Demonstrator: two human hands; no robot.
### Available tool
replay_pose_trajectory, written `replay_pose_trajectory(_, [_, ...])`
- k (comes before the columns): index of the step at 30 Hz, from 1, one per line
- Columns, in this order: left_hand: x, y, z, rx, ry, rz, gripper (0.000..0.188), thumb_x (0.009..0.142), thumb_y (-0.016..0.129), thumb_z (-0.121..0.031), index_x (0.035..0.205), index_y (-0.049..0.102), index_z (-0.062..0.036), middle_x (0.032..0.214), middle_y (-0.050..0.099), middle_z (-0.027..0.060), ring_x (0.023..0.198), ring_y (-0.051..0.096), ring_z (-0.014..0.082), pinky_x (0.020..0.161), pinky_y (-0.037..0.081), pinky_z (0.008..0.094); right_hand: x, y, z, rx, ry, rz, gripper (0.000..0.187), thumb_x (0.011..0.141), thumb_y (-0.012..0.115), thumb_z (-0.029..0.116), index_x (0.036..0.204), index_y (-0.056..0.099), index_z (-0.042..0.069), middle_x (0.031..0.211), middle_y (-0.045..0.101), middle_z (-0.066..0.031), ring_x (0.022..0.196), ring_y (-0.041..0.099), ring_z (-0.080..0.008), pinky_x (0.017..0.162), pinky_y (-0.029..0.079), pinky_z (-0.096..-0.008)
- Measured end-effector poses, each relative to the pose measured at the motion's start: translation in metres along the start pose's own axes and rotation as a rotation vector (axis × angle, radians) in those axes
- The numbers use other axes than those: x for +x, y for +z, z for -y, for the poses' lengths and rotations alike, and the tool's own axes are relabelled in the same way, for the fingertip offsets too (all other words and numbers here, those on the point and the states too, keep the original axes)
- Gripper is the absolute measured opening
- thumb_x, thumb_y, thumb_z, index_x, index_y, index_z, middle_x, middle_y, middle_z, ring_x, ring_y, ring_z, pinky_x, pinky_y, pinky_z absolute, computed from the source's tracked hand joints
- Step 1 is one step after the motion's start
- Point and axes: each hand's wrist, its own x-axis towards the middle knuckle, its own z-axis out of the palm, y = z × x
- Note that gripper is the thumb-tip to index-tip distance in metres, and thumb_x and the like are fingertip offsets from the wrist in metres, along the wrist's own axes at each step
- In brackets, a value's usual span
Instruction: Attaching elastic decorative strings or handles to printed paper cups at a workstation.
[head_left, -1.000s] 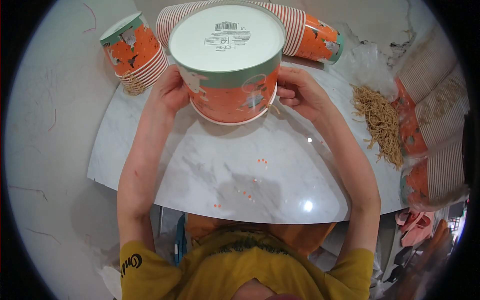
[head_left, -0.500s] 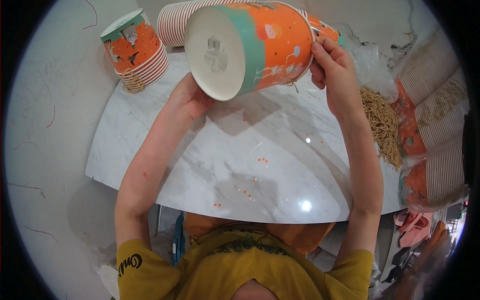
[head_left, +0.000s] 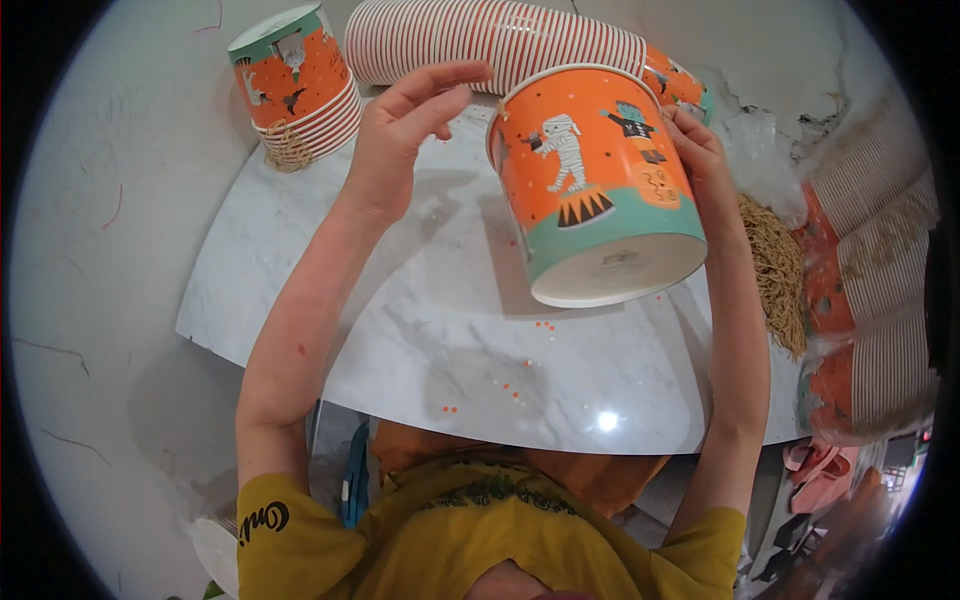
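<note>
A large orange paper bucket with a teal base band and cartoon figures is held tilted over the table, its white bottom turned toward me. My right hand grips it at the right side near the rim; its fingertips are partly hidden behind the bucket. Left of the bucket, my left hand is raised in the air with fingers stretched out, holding nothing. Upside down at the back left stands a short stack of the same buckets, with tan cord at its lower rims.
A long nested row of buckets lies along the back of the marbled white table. On the right are a heap of tan cords, clear plastic and wrapped bucket stacks. Small orange and white dots lie scattered on the tabletop.
My left hand has let go of the bucket and lifted up beside it. The bucket has moved right and toward me, turning so its printed side shows, still in my right hand.
</note>
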Motion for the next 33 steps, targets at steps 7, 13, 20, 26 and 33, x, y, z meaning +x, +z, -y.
replay_pose_trajectory(7, [-0.002, 0.002, 0.005, 0.025, 0.026, 0.136, 0.031, 0.088, 0.071, -0.024, 0.114, 0.071, -0.0068, 0.104, 0.069, -0.0010, 0.093, 0.057, 0.0066, 0.073, 0.043, 0.0229, -0.001, 0.002, 0.000, 0.025, 0.002, 0.075, 0.017, 0.100, 0.056, 0.019, 0.103, 0.064, 0.005, 0.086, 0.063, 0.0055, 0.071, 0.054, 0.0004, 0.063, 0.043, -0.0163])
replay_pose_trajectory(13, [0.002, -0.001, 0.017, -0.119, -0.119, 0.153, 0.030, 0.093, 0.063, -0.032, 0.107, 0.072, -0.0064, 0.096, 0.067, -0.0015, 0.085, 0.055, 0.0074, 0.074, 0.043, 0.0248, -0.010, 0.010, 0.014, 0.022, 0.059, -0.003, 0.018, 0.100, 0.056, 0.019, 0.101, 0.065, 0.004, 0.084, 0.065, 0.0034, 0.068, 0.057, -0.0017, 0.060, 0.046, -0.0183])
replay_pose_trajectory(20, [-0.007, 0.001, 0.018, -0.235, -0.202, 0.040, 0.042, 0.100, 0.049, -0.033, 0.130, 0.059, -0.0054, 0.120, 0.065, 0.0036, 0.108, 0.062, 0.0141, 0.092, 0.048, 0.0311, -0.023, 0.048, 0.024, 0.132, 0.083, -0.186, 0.016, 0.097, 0.057, 0.015, 0.094, 0.064, 0.001, 0.075, 0.061, 0.0005, 0.059, 0.052, -0.0038, 0.059, 0.052, -0.0230])
replay_pose_trajectory(26, [-0.007, 0.001, 0.025, -0.413, -0.329, 0.043, 0.042, 0.100, 0.048, -0.033, 0.129, 0.058, -0.0039, 0.120, 0.065, 0.0068, 0.104, 0.064, 0.0152, 0.090, 0.052, 0.0349, -0.016, 0.042, 0.016, 0.211, 0.106, -0.066, 0.018, 0.098, 0.055, 0.015, 0.089, 0.061, 0.001, 0.064, 0.050, 0.0043, 0.051, 0.041, -0.0021, 0.049, 0.048, -0.0205])
replay_pose_trajectory(33, [0.000, -0.005, 0.031, -0.502, -0.530, 0.072, 0.040, 0.101, 0.043, -0.041, 0.109, 0.060, -0.0057, 0.102, 0.068, 0.0080, 0.090, 0.065, 0.0195, 0.086, 0.053, 0.0367, -0.017, 0.046, 0.003, 0.260, 0.099, -0.035, 0.019, 0.101, 0.049, 0.012, 0.093, 0.059, -0.002, 0.068, 0.053, 0.0008, 0.053, 0.046, -0.0038, 0.056, 0.057, -0.0231])
